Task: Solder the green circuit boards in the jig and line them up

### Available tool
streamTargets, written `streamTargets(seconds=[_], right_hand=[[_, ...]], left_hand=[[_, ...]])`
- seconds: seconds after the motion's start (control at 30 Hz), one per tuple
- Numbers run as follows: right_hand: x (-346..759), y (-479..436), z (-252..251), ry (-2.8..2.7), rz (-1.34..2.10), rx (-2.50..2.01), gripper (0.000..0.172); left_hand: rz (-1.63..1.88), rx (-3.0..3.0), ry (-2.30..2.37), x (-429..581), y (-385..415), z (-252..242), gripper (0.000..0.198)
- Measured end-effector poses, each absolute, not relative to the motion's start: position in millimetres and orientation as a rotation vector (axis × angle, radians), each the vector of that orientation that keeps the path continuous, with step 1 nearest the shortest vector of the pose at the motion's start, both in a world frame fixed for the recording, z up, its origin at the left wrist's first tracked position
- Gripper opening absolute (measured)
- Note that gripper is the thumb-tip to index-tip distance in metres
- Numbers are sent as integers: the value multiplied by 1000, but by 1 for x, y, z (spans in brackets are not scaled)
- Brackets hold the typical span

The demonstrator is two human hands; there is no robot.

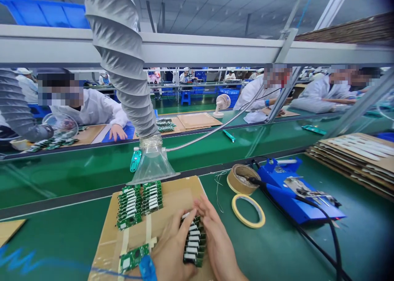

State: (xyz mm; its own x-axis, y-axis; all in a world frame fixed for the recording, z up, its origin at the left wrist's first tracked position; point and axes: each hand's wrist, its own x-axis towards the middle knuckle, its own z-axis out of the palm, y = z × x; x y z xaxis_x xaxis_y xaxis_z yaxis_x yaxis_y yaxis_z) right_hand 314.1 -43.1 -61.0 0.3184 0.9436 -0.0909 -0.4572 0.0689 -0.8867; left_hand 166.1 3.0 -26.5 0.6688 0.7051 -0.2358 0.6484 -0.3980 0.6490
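Over cardboard sheet (181, 196), left hand (170, 248), right hand (217, 242) clasp stacked green circuit boards (193, 242).

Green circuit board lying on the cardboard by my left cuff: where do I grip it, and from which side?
Probably pinch the green circuit board by its long edges, coming from the left. It lies flat on the cardboard sheet, with parts on its upper face, and the left hand crowds its right end while holding the stack of green circuit boards.
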Motion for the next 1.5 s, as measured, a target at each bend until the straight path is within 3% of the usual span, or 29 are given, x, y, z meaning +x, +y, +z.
streamTargets(seconds=[0.17, 0.37, 0.5, 0.57, 0.73, 0.97, 1.1, 1.5], right_hand=[[302, -44, -58, -611, 1158, -1030, 71], [319, -48, -59, -837, 1225, -1040, 63], [346, -56, -32, -1387, 1339, -1414, 108], [352, -59, -18, -1581, 1289, -1570, 116], [347, -59, -14, -1703, 1121, -1581, 111], [354, -62, -24, -1778, 1167, -1626, 106], [354, -68, -27, -1778, 1170, -1641, 104], [329, -78, 15, -1701, 1210, -1783, 102]], left_hand=[[30, 2162, 1138, 175, -3, -24, 121], [70, 2192, 1056, 173, -1, -30, 121], [106, 2267, 933, 169, 7, -36, 119], [139, 2309, 893, 169, 10, -38, 114], [96, 2380, 883, 168, 11, -32, 112], [46, 2334, 924, 139, 8, -13, 108], [19, 2371, 967, 126, 6, -21, 118], [99, 2496, 856, 123, 2, -42, 117]])
